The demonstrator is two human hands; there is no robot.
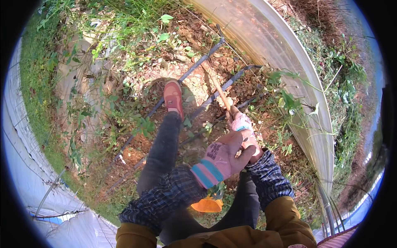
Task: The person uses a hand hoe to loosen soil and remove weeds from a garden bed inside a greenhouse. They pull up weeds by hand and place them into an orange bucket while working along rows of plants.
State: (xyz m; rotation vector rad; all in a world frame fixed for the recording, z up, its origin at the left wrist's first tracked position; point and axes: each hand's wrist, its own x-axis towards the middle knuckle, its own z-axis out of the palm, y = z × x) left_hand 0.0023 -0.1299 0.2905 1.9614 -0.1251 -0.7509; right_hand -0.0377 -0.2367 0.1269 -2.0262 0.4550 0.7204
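My right hand [238, 119], in a pink work glove with a blue-striped cuff, is closed around a wooden tool handle [217, 86]. The handle slants up and left to the ground, where the tool's head cannot be made out among soil and leaves. My left hand [228, 152], in a matching glove bearing dark print, lies across my bare right wrist [252, 144]. Its thumb reaches the rolled plaid sleeve [268, 173]. Whether those fingers grip the wrist or sleeve is unclear.
Dark drip hoses [201, 60] run diagonally over the leaf-strewn soil, one beneath my red shoe [173, 96]. A translucent plastic sheet [294, 55] curves along the right. Weeds [130, 18] grow at upper left. An orange container [207, 204] sits between my legs.
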